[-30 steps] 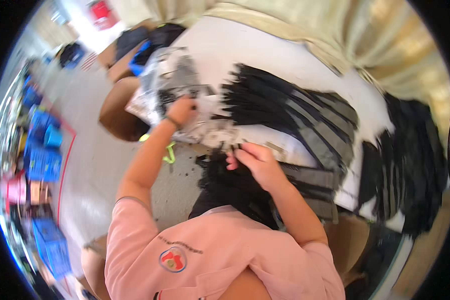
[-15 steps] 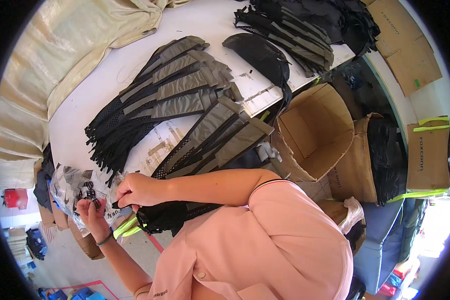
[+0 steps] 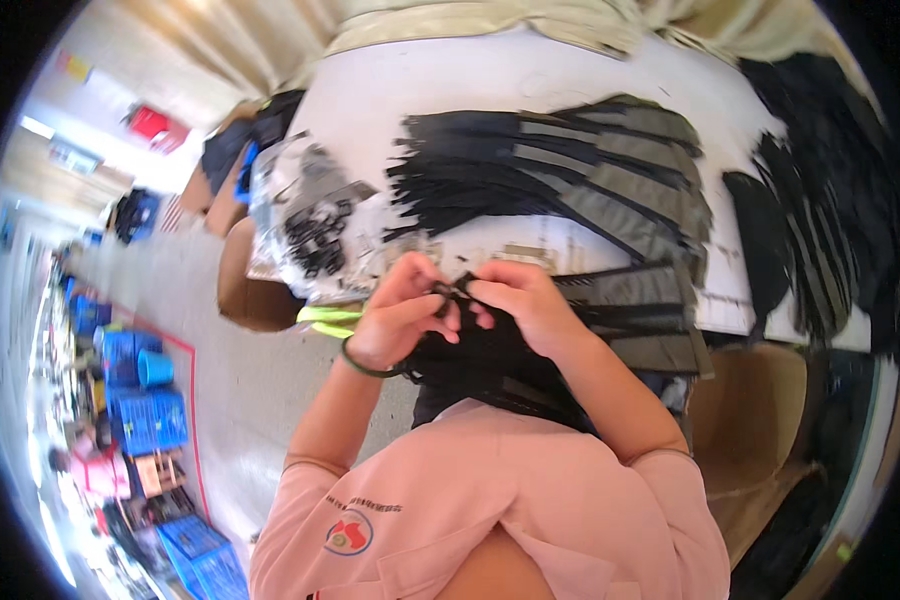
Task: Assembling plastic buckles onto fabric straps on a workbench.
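Head view: holding a small blurred black piece (image 3: pixel 441 297) in bent fingers of the left hand (image 3: pixel 395 315), pinching a dark narrow end (image 3: pixel 465 282) with the right hand (image 3: pixel 525 302), close together above black cloth (image 3: pixel 490 365), near a clear plastic bag (image 3: pixel 295 165) of black pieces (image 3: pixel 315 240) and fanned grey-and-black fabric strips (image 3: pixel 625 180) on a white table (image 3: pixel 370 90)

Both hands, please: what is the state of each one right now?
Left hand: closed, holding a small black part, its exact kind unclear.
Right hand: closed, pinching some black material.
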`<state>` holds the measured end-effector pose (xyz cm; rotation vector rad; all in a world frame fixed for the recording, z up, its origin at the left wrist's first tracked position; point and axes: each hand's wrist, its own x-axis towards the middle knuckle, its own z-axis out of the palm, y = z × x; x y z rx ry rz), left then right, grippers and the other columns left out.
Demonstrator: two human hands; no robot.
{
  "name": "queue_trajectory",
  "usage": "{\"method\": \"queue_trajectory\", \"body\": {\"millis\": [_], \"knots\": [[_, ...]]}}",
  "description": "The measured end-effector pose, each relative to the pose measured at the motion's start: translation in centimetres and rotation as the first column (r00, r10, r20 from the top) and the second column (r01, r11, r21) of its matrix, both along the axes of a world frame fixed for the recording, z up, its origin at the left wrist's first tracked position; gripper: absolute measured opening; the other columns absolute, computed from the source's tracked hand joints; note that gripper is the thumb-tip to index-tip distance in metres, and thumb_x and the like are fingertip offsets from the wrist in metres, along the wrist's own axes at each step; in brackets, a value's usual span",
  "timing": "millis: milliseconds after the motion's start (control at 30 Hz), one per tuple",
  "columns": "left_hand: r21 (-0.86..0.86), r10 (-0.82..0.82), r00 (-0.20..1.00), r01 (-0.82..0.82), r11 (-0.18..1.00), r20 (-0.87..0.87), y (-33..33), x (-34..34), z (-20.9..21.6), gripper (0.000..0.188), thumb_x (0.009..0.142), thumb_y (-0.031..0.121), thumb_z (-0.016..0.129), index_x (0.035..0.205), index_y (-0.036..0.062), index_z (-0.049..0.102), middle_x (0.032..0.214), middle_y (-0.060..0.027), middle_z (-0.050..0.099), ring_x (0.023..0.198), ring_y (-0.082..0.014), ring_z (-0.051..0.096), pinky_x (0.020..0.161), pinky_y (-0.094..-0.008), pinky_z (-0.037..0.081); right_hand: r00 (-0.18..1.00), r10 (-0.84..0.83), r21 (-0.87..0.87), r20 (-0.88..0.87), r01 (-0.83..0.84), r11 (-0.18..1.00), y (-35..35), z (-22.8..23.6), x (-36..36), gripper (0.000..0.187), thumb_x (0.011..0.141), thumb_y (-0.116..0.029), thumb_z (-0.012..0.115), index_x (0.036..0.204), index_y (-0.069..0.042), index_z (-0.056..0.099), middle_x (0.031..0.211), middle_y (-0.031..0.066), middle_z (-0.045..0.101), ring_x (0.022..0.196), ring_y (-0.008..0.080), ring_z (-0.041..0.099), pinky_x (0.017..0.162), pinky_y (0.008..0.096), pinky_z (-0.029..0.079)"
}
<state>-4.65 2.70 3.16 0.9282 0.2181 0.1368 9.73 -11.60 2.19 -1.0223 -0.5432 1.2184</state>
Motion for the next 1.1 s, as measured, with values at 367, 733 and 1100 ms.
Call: {"method": "queue_trajectory", "body": {"millis": [367,733,1100], "knots": [[-0.086,0.013,0.999,-0.009,0.996,0.043,0.3,-0.8,-1.0,0.023,0.08,0.002,0.059,0.098,0.0054,0.045,0.091,-0.0067,0.054,0.064,-0.013,0.05,0.054,-0.023,0.038,0.99,0.084,-0.002,-0.111,-0.084,0.996,0.2,-0.8,-0.3,0.014,0.085,-0.014,0.06,0.086,0.0,0.063,0.073,0.0027,0.059,0.061,0.0097,0.053,0.059,0.0226,0.043],[-0.118,-0.067,0.998,0.069,0.991,0.018,0.3,-0.5,-0.6,0.015,0.088,0.005,0.055,0.101,0.0043,0.049,0.089,-0.0034,0.053,0.065,-0.0084,0.052,0.055,-0.0183,0.038,0.978,0.192,-0.028,-0.078,-0.194,0.981,0.0,-0.6,-1.1,0.013,0.086,-0.013,0.06,0.087,0.0,0.063,0.074,0.0016,0.058,0.062,0.009,0.052,0.059,0.0223,0.043],[-0.314,-0.092,0.996,0.093,0.945,0.016,-0.3,-0.3,-1.9,0.01,0.089,0.008,0.055,0.098,0.0053,0.052,0.086,-0.002,0.054,0.062,-0.009,0.042,0.057,-0.0224,0.035,0.899,0.069,0.03,0.432,-0.091,0.995,-0.7,0.0,-1.6,0.009,0.083,-0.007,0.062,0.085,0.001,0.061,0.072,-0.0011,0.053,0.063,0.0042,0.047,0.055,0.021,0.038]]}}
